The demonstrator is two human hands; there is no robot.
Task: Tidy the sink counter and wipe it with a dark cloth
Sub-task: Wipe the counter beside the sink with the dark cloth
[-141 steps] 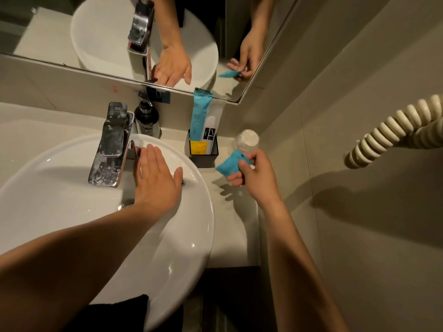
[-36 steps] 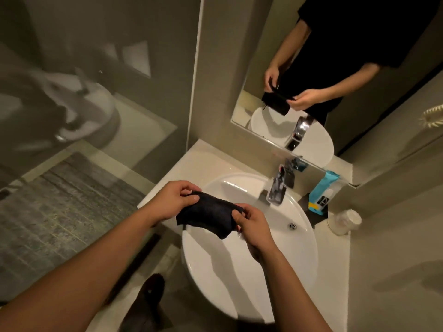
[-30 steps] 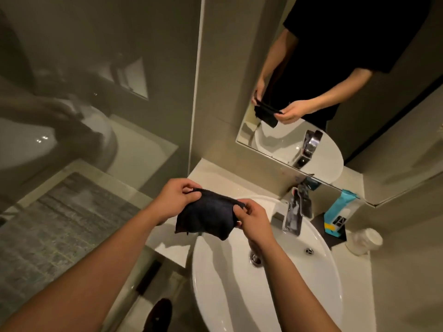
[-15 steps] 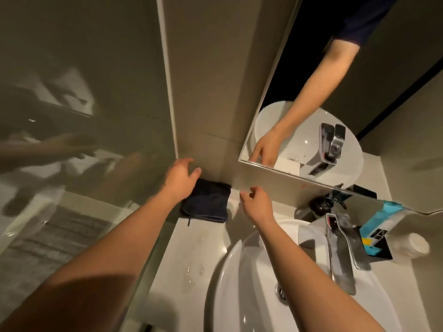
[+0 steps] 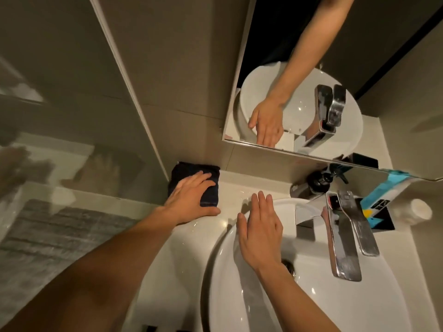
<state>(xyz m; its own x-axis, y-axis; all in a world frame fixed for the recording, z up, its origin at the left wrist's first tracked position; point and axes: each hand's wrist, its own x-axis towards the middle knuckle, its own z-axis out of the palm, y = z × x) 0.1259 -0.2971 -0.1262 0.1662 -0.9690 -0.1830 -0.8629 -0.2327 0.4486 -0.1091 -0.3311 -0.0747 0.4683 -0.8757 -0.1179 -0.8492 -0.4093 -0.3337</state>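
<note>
A folded dark cloth [image 5: 189, 170] lies on the white counter [image 5: 177, 238] in the far left corner against the wall. My left hand [image 5: 191, 197] presses flat on the cloth's near half, fingers spread. My right hand [image 5: 260, 227] rests flat and open on the left rim of the white round basin [image 5: 335, 303], holding nothing. Water drops glisten on the counter between the cloth and the basin.
A chrome tap [image 5: 345, 238] juts over the basin. Behind it stand a dark soap pump bottle [image 5: 316, 182], a black holder with blue tubes [image 5: 383, 212] and a white upturned cup [image 5: 417, 208]. A mirror [image 5: 311, 68] hangs above; a glass panel [image 5: 60, 116] borders the left.
The cloth, held in both hands a second ago, now lies in the counter corner. My left hand has come down flat on it; my right hand has moved onto the basin rim.
</note>
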